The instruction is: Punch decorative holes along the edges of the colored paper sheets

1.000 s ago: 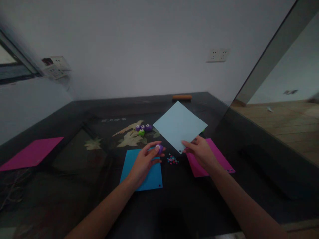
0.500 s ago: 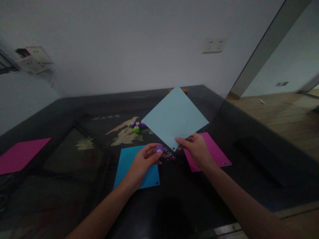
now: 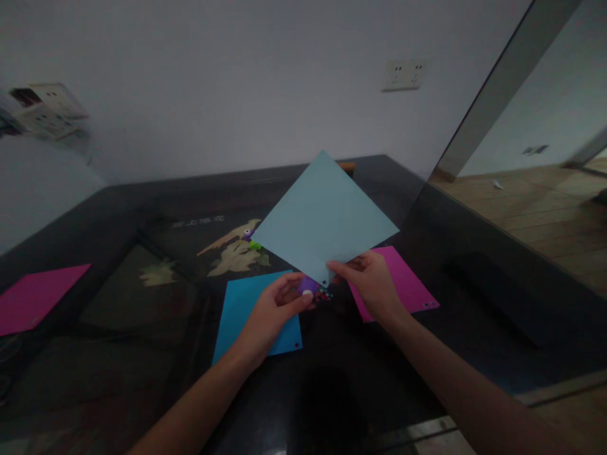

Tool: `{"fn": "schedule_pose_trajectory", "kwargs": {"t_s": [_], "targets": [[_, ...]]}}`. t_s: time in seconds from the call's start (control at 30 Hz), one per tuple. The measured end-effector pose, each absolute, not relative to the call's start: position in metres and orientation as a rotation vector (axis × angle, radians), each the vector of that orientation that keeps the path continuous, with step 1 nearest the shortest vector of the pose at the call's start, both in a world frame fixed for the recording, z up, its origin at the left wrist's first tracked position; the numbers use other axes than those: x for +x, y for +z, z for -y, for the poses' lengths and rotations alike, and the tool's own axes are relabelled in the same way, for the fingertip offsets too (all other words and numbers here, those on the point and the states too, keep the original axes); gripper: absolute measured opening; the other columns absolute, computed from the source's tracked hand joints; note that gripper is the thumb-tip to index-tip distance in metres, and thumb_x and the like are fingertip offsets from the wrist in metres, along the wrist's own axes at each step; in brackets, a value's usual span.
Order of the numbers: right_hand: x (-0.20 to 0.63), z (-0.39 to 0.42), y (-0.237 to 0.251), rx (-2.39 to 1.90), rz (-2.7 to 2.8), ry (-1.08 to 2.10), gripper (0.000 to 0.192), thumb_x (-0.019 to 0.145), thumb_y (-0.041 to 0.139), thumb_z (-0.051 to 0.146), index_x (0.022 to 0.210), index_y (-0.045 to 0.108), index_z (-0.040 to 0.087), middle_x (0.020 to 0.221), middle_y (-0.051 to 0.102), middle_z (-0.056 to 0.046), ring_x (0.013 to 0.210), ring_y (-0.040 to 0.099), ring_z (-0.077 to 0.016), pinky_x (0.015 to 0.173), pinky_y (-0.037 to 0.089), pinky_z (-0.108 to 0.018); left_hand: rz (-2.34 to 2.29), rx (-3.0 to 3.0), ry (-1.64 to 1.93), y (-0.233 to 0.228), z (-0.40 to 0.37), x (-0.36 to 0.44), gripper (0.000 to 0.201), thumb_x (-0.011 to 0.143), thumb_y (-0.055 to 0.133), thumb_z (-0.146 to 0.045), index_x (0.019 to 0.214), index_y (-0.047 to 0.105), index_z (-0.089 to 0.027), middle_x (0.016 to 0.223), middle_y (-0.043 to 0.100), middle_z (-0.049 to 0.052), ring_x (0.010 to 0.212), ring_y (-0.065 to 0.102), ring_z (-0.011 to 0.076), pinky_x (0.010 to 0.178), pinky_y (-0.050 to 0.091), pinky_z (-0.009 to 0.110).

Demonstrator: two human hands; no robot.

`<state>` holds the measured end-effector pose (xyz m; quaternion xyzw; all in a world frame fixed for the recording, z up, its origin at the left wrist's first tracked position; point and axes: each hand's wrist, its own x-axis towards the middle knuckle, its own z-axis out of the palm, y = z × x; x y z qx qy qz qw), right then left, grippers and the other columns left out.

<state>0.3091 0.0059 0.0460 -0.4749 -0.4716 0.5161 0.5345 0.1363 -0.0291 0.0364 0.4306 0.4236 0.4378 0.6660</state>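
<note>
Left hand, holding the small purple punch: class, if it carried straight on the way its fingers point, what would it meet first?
Probably the near corner of the light blue sheet held by the right hand; the left hand with the purple punch points right at it, though depth is unclear.

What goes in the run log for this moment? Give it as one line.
left hand: holds purple punch | right hand: pinches light-blue sheet by its corner, raised | below: confetti bits, blue sheet, pink sheet

Home room: dark inlaid table (image 3: pixel 142 208), wall sockets (image 3: pixel 403 74), wooden floor (image 3: pixel 535 208), craft paper sheets (image 3: pixel 28 297)
</note>
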Motion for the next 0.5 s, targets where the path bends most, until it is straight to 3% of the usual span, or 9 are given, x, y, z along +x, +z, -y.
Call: {"fn": "schedule_pose_trajectory", "kwargs": {"t_s": [0.27, 0.5], "targets": [[0.3074, -0.0054, 0.0451, -1.133, 1.139, 1.230, 0.020, 0.059, 0.074, 0.027, 0.070, 0.063, 0.016, 0.071, 0.070, -0.004, 0.056, 0.063, -0.0154, 0.055, 0.052, -0.030, -1.012, 1.000, 0.985, 0.0365, 0.0288, 0.1364, 0.032, 0.069, 0.073, -0.028, 0.096, 0.060, -0.020, 0.099, 0.068, 0.004, 0.093, 0.063, 0.0197, 0.082, 0.049, 0.034], [0.3067, -0.0030, 0.0417, -1.116, 1.203, 1.215, 0.018, 0.061, 0.074, 0.027, 0.069, 0.063, 0.016, 0.063, 0.068, -0.002, 0.052, 0.061, -0.0144, 0.052, 0.051, -0.028, -1.070, 1.069, 0.970, 0.0355, 0.0280, 0.1373, 0.029, 0.067, 0.074, -0.028, 0.090, 0.060, -0.019, 0.096, 0.067, 0.005, 0.097, 0.062, 0.0233, 0.086, 0.046, 0.038]]}}
